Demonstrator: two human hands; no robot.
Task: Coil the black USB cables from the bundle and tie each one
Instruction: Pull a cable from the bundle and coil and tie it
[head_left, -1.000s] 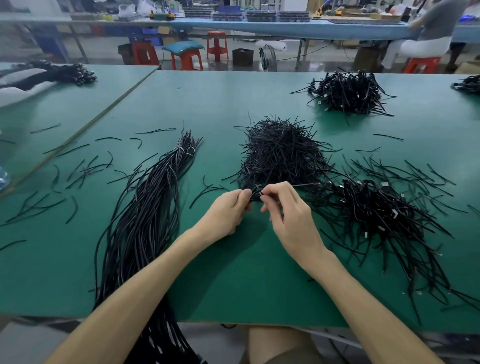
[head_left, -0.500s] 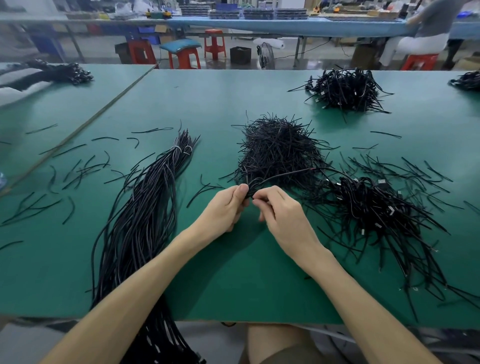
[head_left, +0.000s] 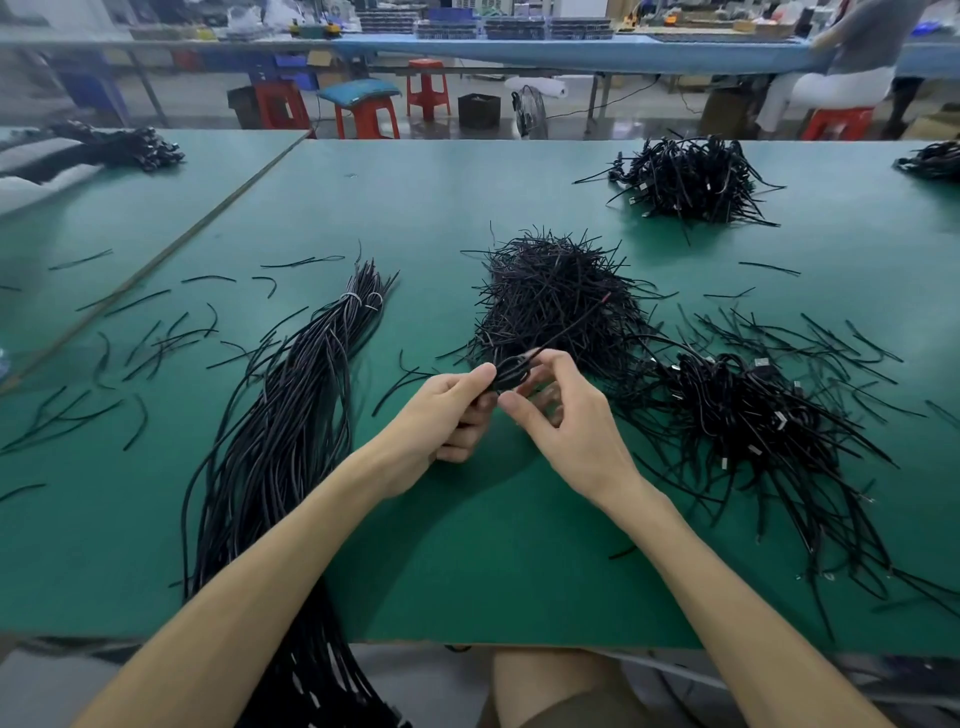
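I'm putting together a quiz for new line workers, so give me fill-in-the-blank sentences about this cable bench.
The table has a ___ top. The long cable bundle lies to the ___ of the left hand. That hand and the right hand together grip one coiled cable, coloured ___.
Missing words: green; left; black.

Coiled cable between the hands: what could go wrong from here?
The coiled cable is only pinched by the left hand and right hand; it may spring open before tying. A loose strand from it reaches over the pile of ties and could snag. The cable bundle overhangs the table edge and might slide off.
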